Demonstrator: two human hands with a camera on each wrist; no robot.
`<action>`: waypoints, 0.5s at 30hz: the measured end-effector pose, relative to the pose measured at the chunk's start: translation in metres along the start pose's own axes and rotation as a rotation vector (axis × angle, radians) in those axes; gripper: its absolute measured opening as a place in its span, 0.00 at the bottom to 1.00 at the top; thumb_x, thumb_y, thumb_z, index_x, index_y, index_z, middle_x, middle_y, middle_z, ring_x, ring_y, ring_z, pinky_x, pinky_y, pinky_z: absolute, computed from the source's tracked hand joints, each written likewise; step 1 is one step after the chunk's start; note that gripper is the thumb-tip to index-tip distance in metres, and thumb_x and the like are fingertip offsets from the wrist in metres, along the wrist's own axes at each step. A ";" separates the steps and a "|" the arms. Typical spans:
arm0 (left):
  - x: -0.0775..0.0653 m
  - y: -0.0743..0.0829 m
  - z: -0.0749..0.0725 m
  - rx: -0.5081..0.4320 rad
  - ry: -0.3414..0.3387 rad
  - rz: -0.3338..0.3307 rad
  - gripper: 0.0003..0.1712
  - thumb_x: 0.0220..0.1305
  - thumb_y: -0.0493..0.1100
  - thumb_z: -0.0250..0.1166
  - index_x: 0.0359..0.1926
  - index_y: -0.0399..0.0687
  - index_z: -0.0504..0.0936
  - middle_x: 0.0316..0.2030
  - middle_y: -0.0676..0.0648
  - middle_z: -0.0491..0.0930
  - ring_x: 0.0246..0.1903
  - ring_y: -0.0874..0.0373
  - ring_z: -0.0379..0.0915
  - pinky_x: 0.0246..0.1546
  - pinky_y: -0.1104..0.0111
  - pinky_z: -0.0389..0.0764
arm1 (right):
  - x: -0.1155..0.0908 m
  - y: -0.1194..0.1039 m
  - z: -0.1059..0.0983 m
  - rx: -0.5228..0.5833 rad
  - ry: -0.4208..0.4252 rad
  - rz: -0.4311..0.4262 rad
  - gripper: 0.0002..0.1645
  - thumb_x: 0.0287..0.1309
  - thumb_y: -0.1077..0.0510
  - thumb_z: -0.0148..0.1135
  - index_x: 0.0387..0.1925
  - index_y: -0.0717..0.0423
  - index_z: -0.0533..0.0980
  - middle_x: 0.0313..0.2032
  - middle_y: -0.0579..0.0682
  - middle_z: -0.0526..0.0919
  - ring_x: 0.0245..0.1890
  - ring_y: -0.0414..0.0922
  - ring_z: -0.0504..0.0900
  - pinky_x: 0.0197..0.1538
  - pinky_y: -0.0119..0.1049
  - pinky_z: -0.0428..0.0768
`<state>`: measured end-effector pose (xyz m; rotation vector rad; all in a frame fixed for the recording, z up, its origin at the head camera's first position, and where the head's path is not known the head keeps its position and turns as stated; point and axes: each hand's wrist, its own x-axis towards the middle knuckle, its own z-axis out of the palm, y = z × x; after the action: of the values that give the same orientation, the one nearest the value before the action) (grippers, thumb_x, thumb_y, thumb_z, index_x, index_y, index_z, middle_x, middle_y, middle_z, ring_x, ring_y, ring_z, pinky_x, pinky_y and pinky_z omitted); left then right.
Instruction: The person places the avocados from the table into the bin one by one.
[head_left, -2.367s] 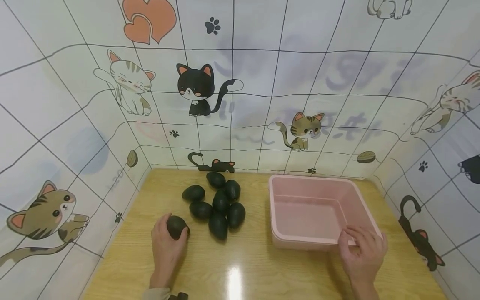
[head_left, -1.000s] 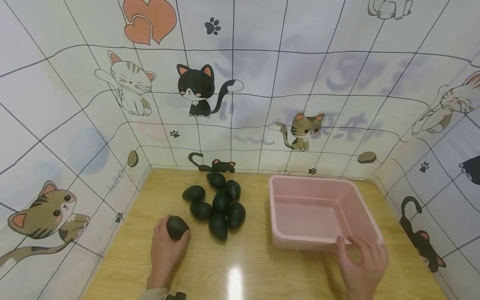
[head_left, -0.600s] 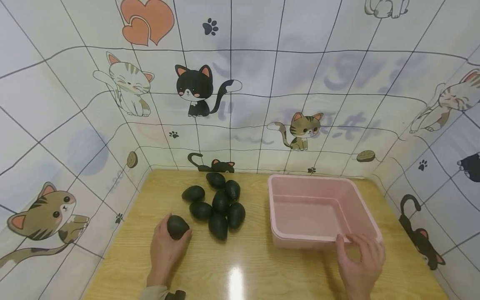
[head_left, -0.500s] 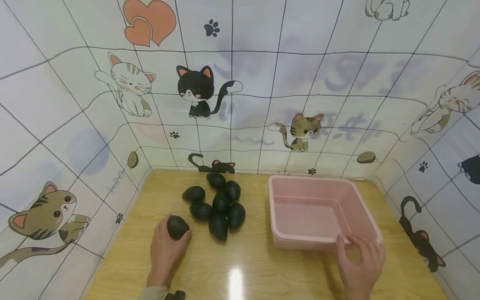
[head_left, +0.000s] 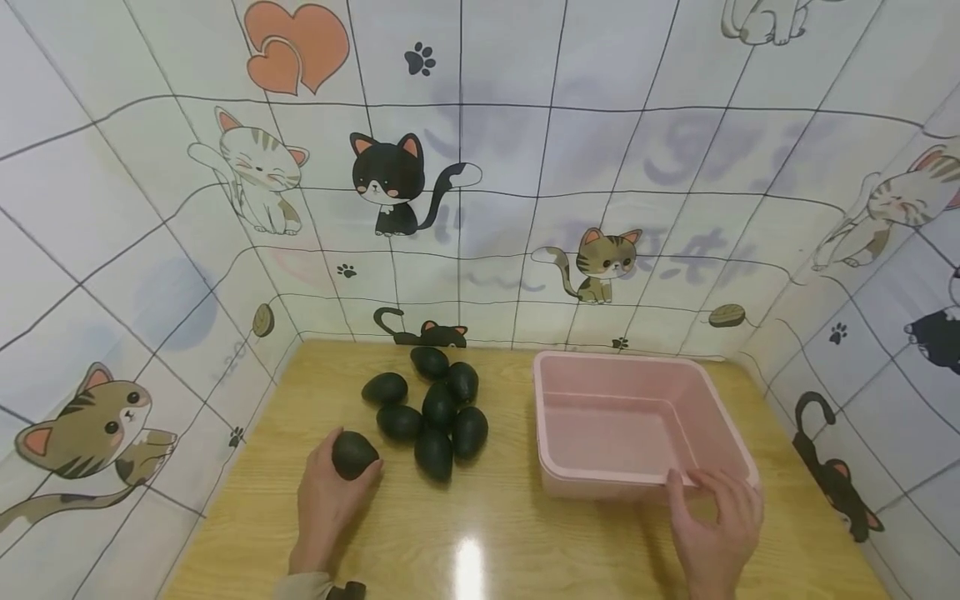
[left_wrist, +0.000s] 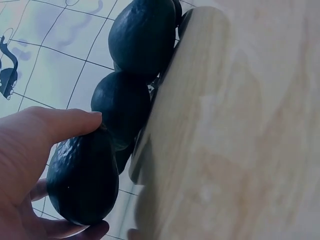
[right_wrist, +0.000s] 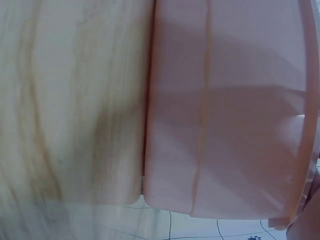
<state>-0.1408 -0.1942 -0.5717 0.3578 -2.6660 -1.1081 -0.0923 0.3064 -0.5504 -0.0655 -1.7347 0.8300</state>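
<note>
A dark green avocado (head_left: 355,455) is held by my left hand (head_left: 327,500) at the left of the table. In the left wrist view the thumb lies along one end of this avocado (left_wrist: 82,180) and the fingers curl round the other. Just beyond are several more avocados (head_left: 439,406), grouped together. To the right stands a pink plastic basin (head_left: 551,477) with nothing inside. My right hand (head_left: 716,529) grips its near rim by the right corner, thumb and fingertips on the edge. The right wrist view shows mainly the basin's side wall (right_wrist: 240,125).
Under everything is a light wood-grain table (head_left: 420,542) with a bright glare spot near its front. A white tile-patterned wall covering with cartoon cats (head_left: 390,179) encloses the back and both sides. Bare tabletop separates the avocado group from the basin.
My right thumb has come up onto the basin rim, and the fingers reach less far inside. The left hand keeps hold of its avocado almost in place. The other avocados stay put.
</note>
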 end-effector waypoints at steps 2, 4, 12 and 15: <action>0.000 0.002 -0.001 -0.007 0.007 0.005 0.52 0.60 0.59 0.78 0.79 0.47 0.65 0.70 0.31 0.72 0.62 0.31 0.76 0.58 0.37 0.78 | 0.002 -0.001 0.000 0.011 -0.006 -0.005 0.17 0.47 0.57 0.78 0.29 0.71 0.85 0.35 0.64 0.89 0.56 0.28 0.77 0.72 0.36 0.64; 0.000 0.005 -0.003 -0.012 0.011 0.008 0.52 0.60 0.60 0.77 0.79 0.47 0.66 0.69 0.31 0.72 0.61 0.31 0.76 0.57 0.37 0.78 | 0.004 -0.002 0.001 0.013 -0.016 -0.011 0.17 0.47 0.58 0.78 0.29 0.71 0.85 0.34 0.69 0.87 0.55 0.29 0.77 0.71 0.34 0.65; 0.002 0.011 -0.009 -0.026 0.015 0.014 0.52 0.60 0.60 0.78 0.79 0.48 0.66 0.69 0.32 0.73 0.61 0.31 0.77 0.57 0.38 0.79 | 0.004 -0.008 -0.002 0.001 -0.049 -0.001 0.16 0.47 0.59 0.77 0.30 0.70 0.85 0.35 0.70 0.86 0.56 0.31 0.76 0.72 0.34 0.64; 0.004 0.013 -0.011 -0.019 0.016 0.020 0.52 0.60 0.61 0.78 0.78 0.48 0.66 0.69 0.32 0.73 0.62 0.31 0.76 0.58 0.38 0.79 | 0.004 -0.008 -0.003 0.001 -0.055 0.015 0.15 0.46 0.60 0.77 0.31 0.70 0.85 0.35 0.69 0.86 0.56 0.31 0.76 0.73 0.36 0.63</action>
<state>-0.1426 -0.1940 -0.5548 0.3350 -2.6373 -1.1189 -0.0883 0.3031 -0.5427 -0.0558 -1.7874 0.8507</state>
